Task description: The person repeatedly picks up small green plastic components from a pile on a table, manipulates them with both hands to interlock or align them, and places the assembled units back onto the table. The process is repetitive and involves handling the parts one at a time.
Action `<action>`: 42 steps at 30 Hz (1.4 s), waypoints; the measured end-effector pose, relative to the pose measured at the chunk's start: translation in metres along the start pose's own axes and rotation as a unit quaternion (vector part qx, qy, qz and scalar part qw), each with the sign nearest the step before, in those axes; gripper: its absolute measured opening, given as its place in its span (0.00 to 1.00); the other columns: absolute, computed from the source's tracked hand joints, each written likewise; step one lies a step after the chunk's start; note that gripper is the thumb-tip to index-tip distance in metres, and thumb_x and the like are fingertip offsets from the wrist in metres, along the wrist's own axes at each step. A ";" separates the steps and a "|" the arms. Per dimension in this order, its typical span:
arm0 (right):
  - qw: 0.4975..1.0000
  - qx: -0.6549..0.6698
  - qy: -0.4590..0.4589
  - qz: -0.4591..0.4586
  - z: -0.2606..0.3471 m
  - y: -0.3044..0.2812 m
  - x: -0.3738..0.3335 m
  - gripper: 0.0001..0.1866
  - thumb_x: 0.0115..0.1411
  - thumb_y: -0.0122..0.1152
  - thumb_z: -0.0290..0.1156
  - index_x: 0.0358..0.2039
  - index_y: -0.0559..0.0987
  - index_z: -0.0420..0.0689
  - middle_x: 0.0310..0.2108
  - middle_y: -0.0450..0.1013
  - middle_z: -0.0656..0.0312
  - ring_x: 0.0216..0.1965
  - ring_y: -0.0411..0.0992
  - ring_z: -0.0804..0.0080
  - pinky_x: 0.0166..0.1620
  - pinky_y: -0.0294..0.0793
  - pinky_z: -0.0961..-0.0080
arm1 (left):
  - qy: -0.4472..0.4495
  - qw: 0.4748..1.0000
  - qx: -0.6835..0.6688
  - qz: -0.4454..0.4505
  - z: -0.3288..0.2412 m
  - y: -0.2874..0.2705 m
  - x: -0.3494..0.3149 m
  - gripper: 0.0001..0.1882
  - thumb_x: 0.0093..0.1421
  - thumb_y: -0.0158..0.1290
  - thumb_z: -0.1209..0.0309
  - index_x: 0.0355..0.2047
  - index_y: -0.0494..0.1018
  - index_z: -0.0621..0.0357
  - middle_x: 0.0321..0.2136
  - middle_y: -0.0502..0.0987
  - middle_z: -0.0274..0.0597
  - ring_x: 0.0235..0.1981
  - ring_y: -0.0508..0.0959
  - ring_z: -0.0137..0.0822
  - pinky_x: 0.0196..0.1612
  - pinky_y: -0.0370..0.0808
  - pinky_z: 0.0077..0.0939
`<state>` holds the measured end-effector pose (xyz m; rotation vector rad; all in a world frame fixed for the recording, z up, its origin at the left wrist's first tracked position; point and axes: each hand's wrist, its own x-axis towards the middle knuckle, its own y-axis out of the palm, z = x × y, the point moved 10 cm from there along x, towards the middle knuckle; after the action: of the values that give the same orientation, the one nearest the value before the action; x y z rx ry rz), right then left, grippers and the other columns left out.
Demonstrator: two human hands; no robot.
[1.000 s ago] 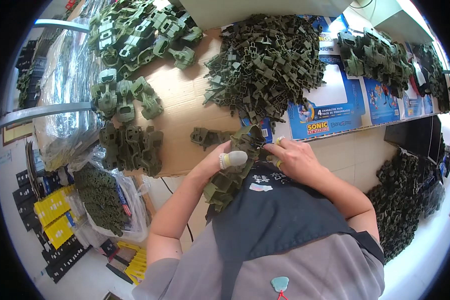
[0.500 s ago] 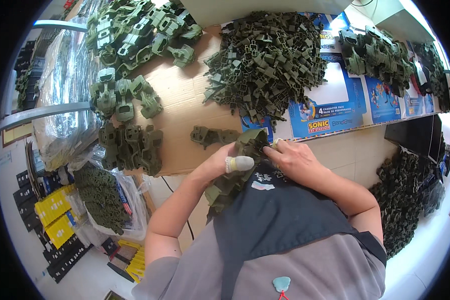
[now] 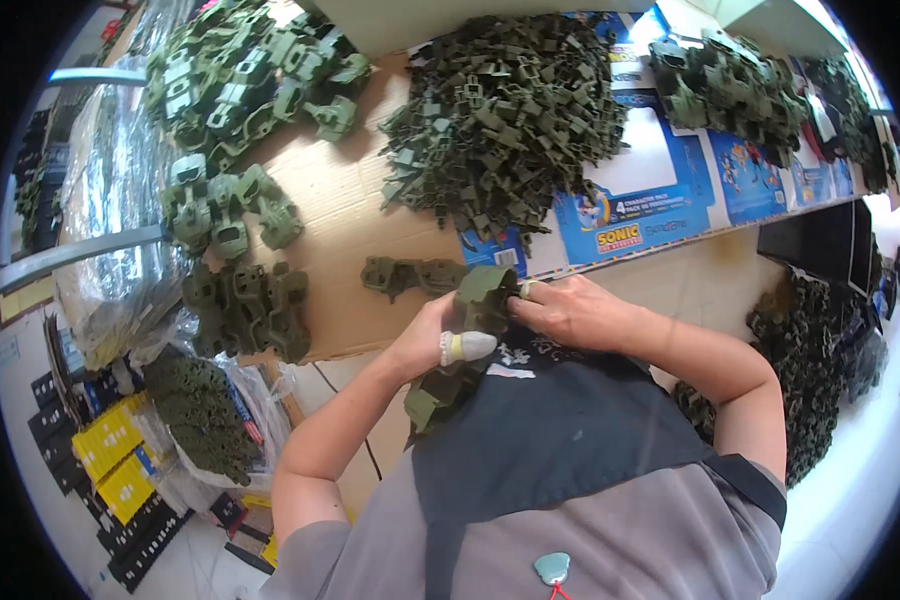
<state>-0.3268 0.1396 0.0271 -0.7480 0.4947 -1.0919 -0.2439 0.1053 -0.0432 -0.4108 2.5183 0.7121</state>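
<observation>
An olive-green moulded plastic part (image 3: pixel 487 290), long and hollow, is held slanted in front of my apron, its lower end near my chest. My left hand (image 3: pixel 425 345) is closed round its left side, a grey cover with a yellowish band on the thumb, which lies across the part. At the upper right edge of the part, the fingers of my right hand (image 3: pixel 578 312) are pinched together against it; a pale band shows on one finger. What those fingertips hold, if anything, is hidden. A similar green part (image 3: pixel 415 276) lies just beyond my left hand on the cardboard (image 3: pixel 340 210).
A big heap of small green clip-like pieces (image 3: pixel 510 120) covers the table's middle. Larger green parts (image 3: pixel 240 80) are piled at far left, more (image 3: pixel 230 310) nearer. Blue printed card (image 3: pixel 630 215) lies beneath the right side. Bagged green pieces (image 3: pixel 200 415) stand lower left.
The view has shifted slightly, so the table's things sit further left. Both hands stay on the green part, which now stands a little more upright at its upper end.
</observation>
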 end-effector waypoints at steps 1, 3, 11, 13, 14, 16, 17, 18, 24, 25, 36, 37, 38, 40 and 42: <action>1.000 -0.002 0.013 -0.007 -0.003 0.004 -0.001 0.06 0.48 0.51 0.24 0.28 0.68 0.39 0.23 0.66 0.54 0.24 0.72 0.58 0.27 0.72 0.64 | 0.016 0.999 0.029 -0.024 -0.001 -0.004 0.000 0.29 0.47 0.61 0.71 0.50 0.65 0.63 0.42 0.73 0.38 0.42 0.72 0.27 0.48 0.68 0.25; 0.999 -0.013 0.036 -0.030 -0.009 0.014 -0.004 0.13 0.47 0.54 0.26 0.36 0.70 0.40 0.24 0.67 0.55 0.22 0.71 0.58 0.24 0.72 0.65 | 0.029 0.998 0.058 -0.027 -0.008 -0.001 -0.003 0.29 0.47 0.61 0.71 0.49 0.65 0.63 0.41 0.73 0.38 0.42 0.72 0.27 0.47 0.68 0.25; 0.998 0.008 0.041 -0.052 -0.004 0.019 -0.011 0.07 0.48 0.51 0.25 0.29 0.69 0.38 0.25 0.68 0.54 0.24 0.73 0.59 0.25 0.73 0.67 | -0.001 0.996 0.084 0.000 -0.002 0.006 -0.003 0.27 0.47 0.61 0.70 0.47 0.66 0.63 0.41 0.73 0.38 0.40 0.72 0.27 0.46 0.68 0.24; 0.998 -0.011 0.047 -0.028 0.000 0.022 -0.008 0.07 0.48 0.50 0.25 0.29 0.69 0.38 0.25 0.68 0.53 0.24 0.72 0.59 0.25 0.73 0.66 | 0.018 0.990 0.140 0.013 0.000 0.007 -0.002 0.28 0.48 0.61 0.70 0.48 0.65 0.63 0.42 0.72 0.37 0.41 0.71 0.27 0.47 0.68 0.24; 0.998 -0.023 0.053 -0.016 0.001 0.022 -0.008 0.07 0.48 0.50 0.25 0.29 0.69 0.38 0.25 0.68 0.53 0.24 0.72 0.59 0.25 0.73 0.66 | 0.003 0.995 0.103 0.003 0.002 0.003 -0.001 0.28 0.48 0.61 0.70 0.48 0.65 0.63 0.42 0.72 0.37 0.42 0.71 0.27 0.47 0.68 0.24; 0.996 -0.007 0.081 -0.021 -0.009 0.026 -0.008 0.10 0.50 0.49 0.26 0.35 0.70 0.40 0.25 0.68 0.53 0.25 0.73 0.58 0.26 0.73 0.65 | -0.026 0.999 0.026 -0.018 0.007 -0.002 -0.001 0.28 0.48 0.60 0.70 0.49 0.65 0.62 0.41 0.72 0.37 0.42 0.71 0.28 0.47 0.68 0.24; 0.995 0.001 0.100 -0.020 -0.014 0.028 -0.007 0.11 0.50 0.50 0.26 0.36 0.71 0.41 0.26 0.68 0.53 0.26 0.73 0.57 0.27 0.73 0.65 | 0.000 0.999 0.031 -0.035 0.005 -0.006 0.000 0.26 0.48 0.60 0.71 0.47 0.66 0.62 0.41 0.72 0.37 0.42 0.71 0.28 0.46 0.69 0.24; 0.993 0.009 0.118 -0.019 -0.020 0.032 -0.006 0.13 0.50 0.50 0.26 0.38 0.71 0.42 0.27 0.69 0.53 0.27 0.73 0.56 0.28 0.74 0.64 | 0.009 0.996 0.056 -0.069 0.005 -0.018 0.000 0.25 0.49 0.59 0.71 0.47 0.66 0.61 0.41 0.73 0.37 0.41 0.72 0.28 0.45 0.70 0.24; 0.861 0.152 0.433 -0.222 -0.189 0.016 -0.051 0.12 0.53 0.57 0.29 0.39 0.72 0.45 0.34 0.73 0.55 0.32 0.72 0.61 0.36 0.70 0.69 | 0.048 0.953 -0.220 -0.203 0.017 -0.106 -0.012 0.24 0.64 0.34 0.52 0.46 0.65 0.60 0.37 0.75 0.46 0.35 0.77 0.38 0.38 0.77 0.31; 0.879 0.022 0.413 -0.237 -0.202 0.029 -0.053 0.11 0.52 0.58 0.31 0.36 0.72 0.45 0.32 0.72 0.54 0.31 0.72 0.57 0.34 0.69 0.67 | 0.041 0.947 -0.249 -0.199 0.019 -0.100 -0.011 0.25 0.62 0.37 0.52 0.47 0.65 0.61 0.37 0.75 0.47 0.35 0.77 0.38 0.38 0.77 0.31; 0.877 0.005 0.404 -0.260 -0.216 0.036 -0.068 0.15 0.47 0.59 0.23 0.36 0.69 0.44 0.30 0.74 0.54 0.31 0.72 0.55 0.33 0.69 0.65 | 0.010 0.933 -0.333 -0.134 0.041 -0.046 0.000 0.25 0.61 0.40 0.48 0.45 0.65 0.58 0.35 0.74 0.47 0.34 0.77 0.40 0.35 0.77 0.36; 0.877 0.077 0.403 -0.248 -0.196 0.022 -0.066 0.15 0.47 0.59 0.22 0.38 0.70 0.44 0.31 0.74 0.55 0.31 0.73 0.58 0.32 0.69 0.68 | 0.008 0.930 -0.347 -0.121 0.043 -0.046 0.001 0.25 0.61 0.41 0.49 0.45 0.65 0.57 0.35 0.74 0.46 0.34 0.77 0.39 0.34 0.77 0.35; 0.873 0.148 0.401 -0.233 -0.171 0.008 -0.063 0.16 0.48 0.59 0.22 0.39 0.71 0.44 0.32 0.75 0.56 0.30 0.73 0.61 0.32 0.70 0.71 | 0.006 0.926 -0.362 -0.109 0.045 -0.045 0.002 0.24 0.61 0.42 0.49 0.46 0.64 0.56 0.35 0.74 0.45 0.34 0.77 0.39 0.33 0.78 0.35; 0.927 0.219 0.251 -0.170 -0.094 -0.014 -0.036 0.15 0.48 0.59 0.21 0.40 0.74 0.44 0.33 0.75 0.59 0.30 0.73 0.68 0.31 0.69 0.76 | -0.005 0.928 -0.355 -0.109 0.049 -0.043 0.005 0.23 0.60 0.44 0.51 0.47 0.63 0.54 0.35 0.73 0.43 0.33 0.77 0.36 0.32 0.77 0.32; 0.965 0.214 0.129 -0.080 -0.026 -0.015 -0.011 0.15 0.48 0.59 0.21 0.38 0.77 0.45 0.33 0.74 0.58 0.30 0.73 0.64 0.30 0.71 0.72 | -0.024 0.940 -0.313 -0.133 0.043 -0.037 0.010 0.22 0.60 0.47 0.53 0.48 0.62 0.53 0.35 0.73 0.40 0.33 0.76 0.33 0.33 0.77 0.29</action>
<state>-0.3580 0.1383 0.0211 -0.2684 0.4008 -1.4004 -0.2213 0.0974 -0.0956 -0.9151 2.0784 1.3820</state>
